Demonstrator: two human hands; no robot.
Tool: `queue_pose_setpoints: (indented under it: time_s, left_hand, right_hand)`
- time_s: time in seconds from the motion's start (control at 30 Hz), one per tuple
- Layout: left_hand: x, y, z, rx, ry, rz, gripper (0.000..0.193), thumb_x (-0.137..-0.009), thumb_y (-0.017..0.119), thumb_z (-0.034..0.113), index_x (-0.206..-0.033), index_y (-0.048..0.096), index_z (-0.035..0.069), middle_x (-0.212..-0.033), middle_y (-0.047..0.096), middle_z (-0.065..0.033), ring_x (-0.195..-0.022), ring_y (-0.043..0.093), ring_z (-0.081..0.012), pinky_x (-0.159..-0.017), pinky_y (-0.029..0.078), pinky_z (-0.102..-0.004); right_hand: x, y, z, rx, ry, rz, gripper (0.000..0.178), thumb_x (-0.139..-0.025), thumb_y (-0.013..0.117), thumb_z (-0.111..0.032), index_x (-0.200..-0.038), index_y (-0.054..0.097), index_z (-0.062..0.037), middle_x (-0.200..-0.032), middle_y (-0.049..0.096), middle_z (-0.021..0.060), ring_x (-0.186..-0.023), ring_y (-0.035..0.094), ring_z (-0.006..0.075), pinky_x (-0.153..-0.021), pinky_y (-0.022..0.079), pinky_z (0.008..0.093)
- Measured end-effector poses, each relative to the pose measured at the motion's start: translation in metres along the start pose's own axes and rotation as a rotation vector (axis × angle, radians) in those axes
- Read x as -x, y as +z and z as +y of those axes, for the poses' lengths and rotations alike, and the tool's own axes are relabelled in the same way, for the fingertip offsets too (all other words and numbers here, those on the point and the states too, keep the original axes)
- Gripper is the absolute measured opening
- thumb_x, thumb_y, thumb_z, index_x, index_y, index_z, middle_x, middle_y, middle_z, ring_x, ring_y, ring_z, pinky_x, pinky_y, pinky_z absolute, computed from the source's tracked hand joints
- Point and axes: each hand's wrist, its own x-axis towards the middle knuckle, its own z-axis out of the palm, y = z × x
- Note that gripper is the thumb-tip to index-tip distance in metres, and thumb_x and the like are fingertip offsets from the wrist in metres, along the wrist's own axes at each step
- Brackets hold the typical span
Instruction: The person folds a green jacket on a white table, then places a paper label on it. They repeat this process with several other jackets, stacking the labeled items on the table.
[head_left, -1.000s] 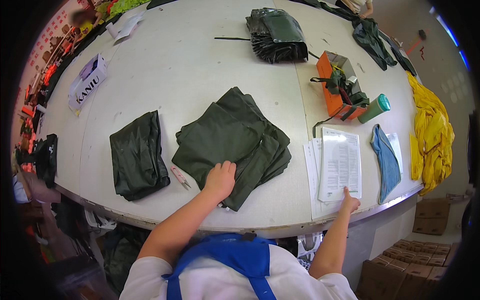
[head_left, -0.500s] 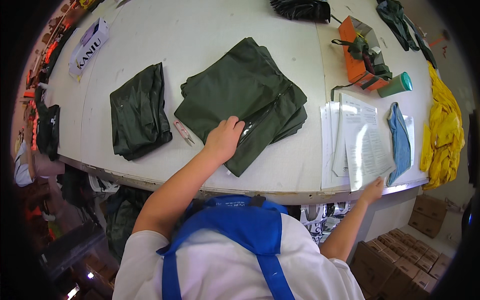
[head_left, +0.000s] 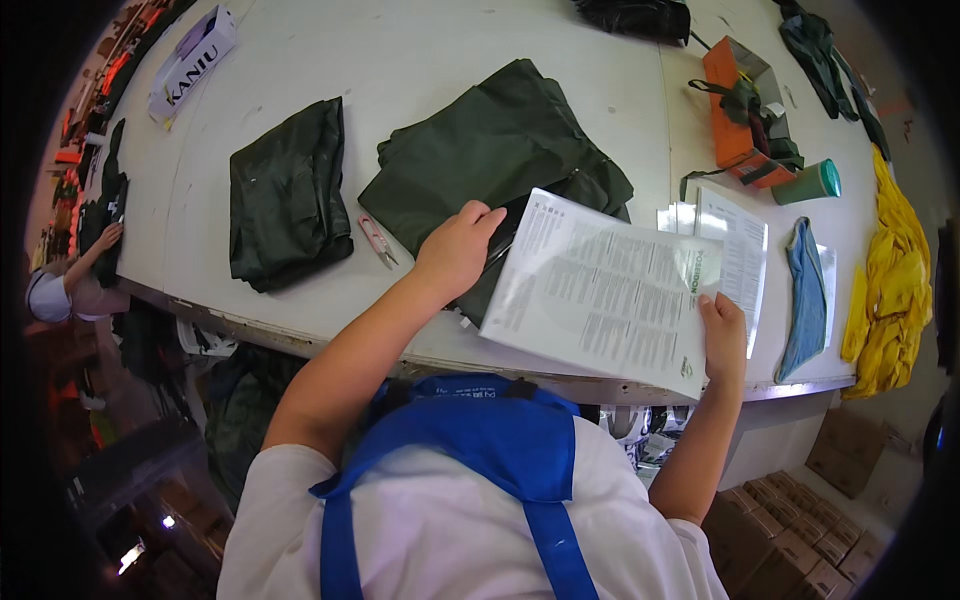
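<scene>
A stack of folded dark green waterproof garments (head_left: 470, 140) lies in the middle of the table. At its near side my left hand (head_left: 460, 248) is closed on the edge of the top garment, beside a black, glossy opening; the fingertips are partly hidden. My right hand (head_left: 724, 335) pinches a printed white sheet (head_left: 610, 290) by its right edge, thumb on top. The sheet is tilted over the stack's near right part and covers it, its left end close to my left hand. Pink-handled thread snips (head_left: 377, 241) lie left of my left wrist.
Another folded green garment (head_left: 288, 195) rests to the left. Right of the stack are more printed sheets (head_left: 735, 235), a blue cloth (head_left: 804, 300), a green-lidded cup (head_left: 808, 183), an orange box (head_left: 735, 150) and yellow fabric (head_left: 885, 290). A co-worker's hand (head_left: 108, 238) shows far left.
My right hand has brought the sheet from the pile at the right across to the garment stack. My left hand stays at the garment's edge. A co-worker's hand has come up at far left.
</scene>
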Motion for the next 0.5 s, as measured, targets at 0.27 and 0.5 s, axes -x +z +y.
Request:
queue_pose_setpoints:
  time_s: [0.27, 0.5]
  left_hand:
    - [-0.003, -0.002, 0.010, -0.011, 0.051, 0.005, 0.040, -0.079, 0.049, -0.003, -0.117, 0.057, 0.005, -0.108, 0.055, -0.0089, -0.091, 0.059, -0.0289, -0.076, 0.049, -0.0364]
    - [-0.006, 0.015, 0.025, 0.116, 0.180, -0.121, 0.036, -0.081, 0.051, -0.003, -0.115, 0.059, 0.006, -0.105, 0.057, -0.0103, -0.092, 0.059, -0.0282, -0.078, 0.049, -0.0346]
  right_hand:
    - [-0.016, 0.040, -0.001, -0.219, -0.120, 0.057, 0.021, -0.093, 0.051, -0.016, -0.086, 0.061, 0.0017, -0.067, 0.054, 0.0003, -0.059, 0.043, 0.0066, -0.054, 0.038, 0.0257]
    - [-0.009, 0.165, -0.008, -0.537, 0.118, -0.423, 0.023, -0.093, 0.049, -0.013, -0.113, 0.052, -0.0017, -0.107, 0.060, 0.0088, -0.091, 0.062, 0.0200, -0.077, 0.053, 0.0330]
